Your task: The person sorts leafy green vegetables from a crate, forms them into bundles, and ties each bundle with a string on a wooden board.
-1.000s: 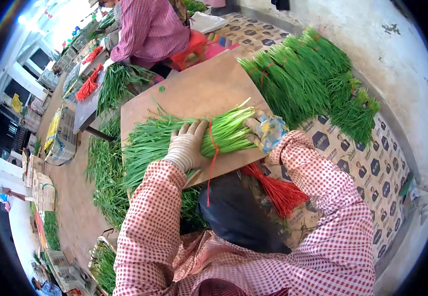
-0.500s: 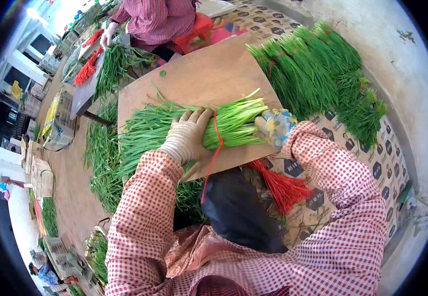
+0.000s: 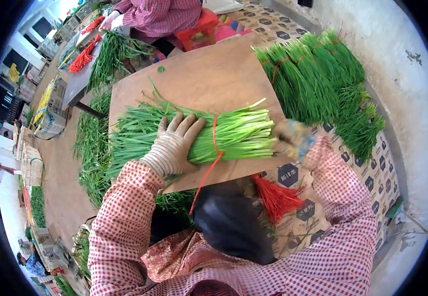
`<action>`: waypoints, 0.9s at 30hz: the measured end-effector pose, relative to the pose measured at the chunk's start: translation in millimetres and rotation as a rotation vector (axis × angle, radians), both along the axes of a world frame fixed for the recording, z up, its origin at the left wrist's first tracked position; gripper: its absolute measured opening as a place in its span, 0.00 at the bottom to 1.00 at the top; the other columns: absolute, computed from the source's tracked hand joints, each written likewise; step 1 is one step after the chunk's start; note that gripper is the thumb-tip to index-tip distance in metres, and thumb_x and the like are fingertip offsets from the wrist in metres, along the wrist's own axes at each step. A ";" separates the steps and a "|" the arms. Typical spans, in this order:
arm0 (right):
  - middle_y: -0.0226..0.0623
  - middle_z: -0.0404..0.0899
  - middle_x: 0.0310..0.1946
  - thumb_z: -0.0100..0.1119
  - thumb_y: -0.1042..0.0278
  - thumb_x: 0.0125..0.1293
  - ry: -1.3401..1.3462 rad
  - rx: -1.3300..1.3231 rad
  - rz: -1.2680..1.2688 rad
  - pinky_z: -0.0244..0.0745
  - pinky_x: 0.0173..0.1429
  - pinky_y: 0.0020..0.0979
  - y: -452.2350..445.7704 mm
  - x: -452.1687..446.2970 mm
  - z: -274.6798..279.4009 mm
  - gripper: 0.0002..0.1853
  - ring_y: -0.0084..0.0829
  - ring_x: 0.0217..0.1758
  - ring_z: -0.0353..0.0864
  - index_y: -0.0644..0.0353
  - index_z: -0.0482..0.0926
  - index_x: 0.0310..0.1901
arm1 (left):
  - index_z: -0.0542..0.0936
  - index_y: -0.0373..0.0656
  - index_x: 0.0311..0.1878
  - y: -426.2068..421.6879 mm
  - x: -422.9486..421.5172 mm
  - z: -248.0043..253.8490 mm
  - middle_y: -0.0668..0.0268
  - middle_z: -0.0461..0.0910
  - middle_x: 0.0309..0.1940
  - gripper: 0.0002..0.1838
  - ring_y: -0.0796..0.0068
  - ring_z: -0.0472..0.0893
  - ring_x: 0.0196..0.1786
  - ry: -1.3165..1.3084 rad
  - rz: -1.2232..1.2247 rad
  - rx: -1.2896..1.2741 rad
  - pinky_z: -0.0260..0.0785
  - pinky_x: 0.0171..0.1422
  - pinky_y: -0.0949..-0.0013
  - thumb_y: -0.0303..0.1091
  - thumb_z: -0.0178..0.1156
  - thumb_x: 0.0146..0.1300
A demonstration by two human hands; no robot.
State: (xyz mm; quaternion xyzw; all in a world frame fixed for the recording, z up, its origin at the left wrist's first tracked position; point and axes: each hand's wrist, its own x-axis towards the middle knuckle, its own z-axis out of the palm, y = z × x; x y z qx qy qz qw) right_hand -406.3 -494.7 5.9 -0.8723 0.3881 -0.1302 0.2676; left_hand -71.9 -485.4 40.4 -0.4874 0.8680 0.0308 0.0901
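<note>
A bundle of garlic chives (image 3: 246,130) lies across the wooden board (image 3: 214,71), pale cut ends toward the right. Around it runs a red tie (image 3: 215,133), whose loose tail hangs over the board's near edge. My left hand (image 3: 172,145), in a striped glove, lies flat on the leaves left of the tie, fingers spread. At the cut ends is my right hand (image 3: 294,139), in a patterned glove; motion blurs its fingers, and I cannot tell whether it touches the stems. Red ties (image 3: 278,197) hang in a bunch below the board's near edge.
Tied chive bundles (image 3: 307,74) lie in a row on printed sheeting (image 3: 369,170) beside the wall (image 3: 396,64). Loose chives (image 3: 90,153) are heaped left of the board. Another person (image 3: 160,17) handles chives (image 3: 110,54) at a second table beyond.
My right hand has moved slightly right and down from the stem ends. My left hand is still on the leaves, its fingers more spread. The camera view has shifted a little.
</note>
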 end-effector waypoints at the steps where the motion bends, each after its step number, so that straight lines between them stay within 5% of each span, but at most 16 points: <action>1: 0.47 0.76 0.36 0.63 0.52 0.60 -0.087 -0.048 -0.148 0.73 0.46 0.45 -2.3 -10.8 3.8 0.19 0.47 0.41 0.78 0.59 0.78 0.44 | 0.55 0.49 0.72 1.5 0.6 -2.2 0.53 0.57 0.71 0.59 0.47 0.56 0.73 0.041 0.002 -0.001 0.44 0.73 0.35 0.48 0.77 0.34; 4: 0.45 0.76 0.37 0.64 0.55 0.60 -0.221 -0.214 -0.324 0.74 0.46 0.44 -4.2 -0.9 28.0 0.19 0.46 0.41 0.78 0.60 0.77 0.45 | 0.55 0.49 0.72 3.0 -1.1 -5.8 0.53 0.58 0.70 0.60 0.47 0.56 0.73 0.051 0.012 -0.019 0.46 0.73 0.37 0.47 0.77 0.33; 6: 0.44 0.76 0.37 0.63 0.58 0.60 -0.055 -0.638 -0.170 0.75 0.45 0.43 -7.6 33.3 44.2 0.16 0.45 0.40 0.78 0.59 0.77 0.45 | 0.55 0.48 0.72 2.2 0.7 -5.1 0.51 0.58 0.70 0.62 0.46 0.56 0.73 0.050 0.004 -0.005 0.47 0.74 0.39 0.49 0.77 0.30; 10: 0.43 0.77 0.38 0.64 0.62 0.58 0.021 -0.495 -0.231 0.76 0.43 0.43 -3.6 48.0 6.2 0.11 0.47 0.39 0.78 0.54 0.80 0.41 | 0.54 0.47 0.72 1.0 4.0 -2.8 0.49 0.57 0.70 0.63 0.46 0.57 0.72 0.115 0.058 0.042 0.52 0.73 0.44 0.51 0.77 0.29; 14: 0.43 0.77 0.32 0.66 0.68 0.56 -0.359 -0.655 -0.323 0.74 0.37 0.42 14.9 46.0 -44.3 0.07 0.45 0.34 0.78 0.55 0.80 0.36 | 0.55 0.49 0.72 6.9 -5.4 -6.5 0.49 0.58 0.70 0.59 0.49 0.58 0.72 0.115 0.179 0.055 0.52 0.73 0.47 0.49 0.76 0.34; 18: 0.43 0.77 0.32 0.65 0.71 0.56 -0.422 -0.438 -0.297 0.74 0.37 0.41 1.4 41.4 -38.3 0.06 0.45 0.34 0.78 0.55 0.80 0.37 | 0.54 0.49 0.72 8.3 -6.3 -11.7 0.50 0.58 0.70 0.58 0.51 0.58 0.72 0.087 0.206 0.003 0.53 0.73 0.48 0.51 0.75 0.36; 19: 0.43 0.77 0.34 0.64 0.71 0.57 -0.256 -0.267 -0.251 0.74 0.39 0.41 -3.6 36.1 -22.3 0.07 0.46 0.37 0.78 0.55 0.80 0.37 | 0.55 0.48 0.72 8.7 -5.9 -11.3 0.50 0.58 0.70 0.59 0.51 0.58 0.72 0.088 0.197 -0.006 0.52 0.73 0.48 0.52 0.75 0.35; 22: 0.43 0.78 0.35 0.64 0.71 0.56 -0.139 -0.589 -0.260 0.74 0.42 0.41 6.3 43.5 31.0 0.06 0.45 0.39 0.78 0.56 0.80 0.37 | 0.56 0.48 0.71 8.6 -5.4 -16.3 0.51 0.58 0.70 0.58 0.52 0.58 0.73 0.085 0.198 -0.016 0.50 0.74 0.48 0.54 0.74 0.36; 27: 0.41 0.79 0.42 0.63 0.72 0.54 -0.081 -0.534 -0.372 0.75 0.51 0.41 17.7 62.6 42.6 0.09 0.46 0.47 0.77 0.55 0.81 0.39 | 0.59 0.48 0.70 15.6 -5.8 -20.9 0.52 0.60 0.68 0.54 0.52 0.58 0.72 0.143 0.206 -0.065 0.49 0.74 0.45 0.57 0.72 0.39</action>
